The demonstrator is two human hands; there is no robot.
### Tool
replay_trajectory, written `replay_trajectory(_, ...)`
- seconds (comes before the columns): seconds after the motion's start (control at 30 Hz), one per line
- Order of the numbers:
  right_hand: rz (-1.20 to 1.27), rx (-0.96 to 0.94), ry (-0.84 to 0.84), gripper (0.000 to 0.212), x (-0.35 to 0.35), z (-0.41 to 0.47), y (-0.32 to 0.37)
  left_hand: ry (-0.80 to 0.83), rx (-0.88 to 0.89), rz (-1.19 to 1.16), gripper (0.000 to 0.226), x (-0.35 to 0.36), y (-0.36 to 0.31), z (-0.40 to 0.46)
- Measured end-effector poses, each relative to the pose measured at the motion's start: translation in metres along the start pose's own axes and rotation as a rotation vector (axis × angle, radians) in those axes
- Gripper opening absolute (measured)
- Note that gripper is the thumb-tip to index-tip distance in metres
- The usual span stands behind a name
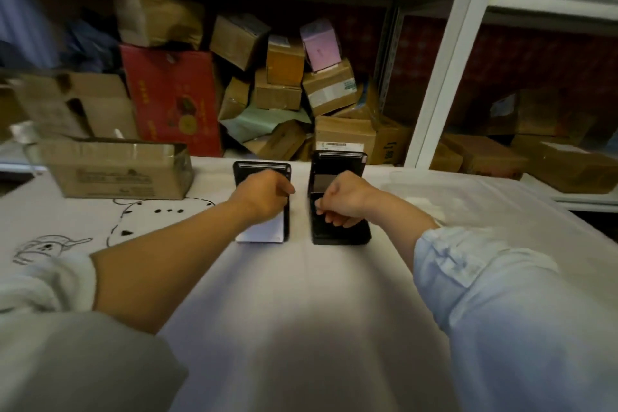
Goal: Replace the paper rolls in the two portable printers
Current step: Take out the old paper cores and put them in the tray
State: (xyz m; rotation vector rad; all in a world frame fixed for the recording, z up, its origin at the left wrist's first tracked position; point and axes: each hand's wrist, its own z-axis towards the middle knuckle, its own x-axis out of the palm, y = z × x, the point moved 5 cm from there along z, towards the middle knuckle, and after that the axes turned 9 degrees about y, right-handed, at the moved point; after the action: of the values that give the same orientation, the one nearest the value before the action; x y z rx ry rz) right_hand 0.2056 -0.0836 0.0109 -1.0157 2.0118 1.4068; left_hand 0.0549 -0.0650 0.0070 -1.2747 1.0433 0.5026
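Two black portable printers stand side by side on the white cloth, both with their lids tilted up at the far end. My left hand [264, 194] is curled down over the left printer [262, 168], and a white strip of paper [262, 231] runs out from under its fingers towards me. The roll itself is hidden beneath that hand. My right hand [341, 199] hovers with curled fingers over the open body of the right printer [339, 236]. Whether its fingertips grip anything is hidden. No paper shows in the right printer.
An open cardboard box [113, 167] sits on the table to the left of the printers. A clear plastic lid or tray [431, 191] lies to the right. Behind the table, white shelving [444, 53] holds piled cartons. The cloth [301, 294] has black drawings at left.
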Motion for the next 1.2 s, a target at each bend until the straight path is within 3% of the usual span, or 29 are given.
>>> replay_trajectory(0.13, 0.021, -0.042, -0.014, 0.020, 0.017, 0.015, 0.028, -0.030, -0.106, 0.030, 0.027, -0.024, 0.034, -0.010)
replay_trajectory(0.27, -0.046, -0.041, -0.004, 0.021, 0.044, 0.032, 0.034, 0.067, -0.129, 0.123, 0.032, -0.013, 0.050, -0.007)
replay_trajectory(0.53, -0.208, 0.034, -0.149, 0.050, 0.060, 0.042, 0.032, 0.084, -0.263, 0.210, 0.052, 0.008, 0.069, 0.007)
replay_trajectory(0.67, -0.280, 0.062, -0.205, 0.047, 0.066, 0.044, 0.037, 0.102, -0.292, 0.269, 0.053, 0.015, 0.069, 0.014)
replay_trajectory(0.87, -0.418, 0.027, -0.044, 0.051, 0.066, 0.049, 0.044, 0.164, -0.286, 0.369, 0.048, 0.011, 0.059, 0.016)
replay_trajectory(1.0, -0.398, 0.012, -0.041, 0.051, 0.066, 0.053, 0.043, 0.203, -0.270, 0.225, 0.054, 0.011, 0.067, 0.017)
replay_trajectory(1.2, -0.171, -0.130, -0.287, 0.031, 0.067, 0.046, 0.038, 0.136, -0.267, -0.029, 0.061, 0.007, 0.077, 0.012)
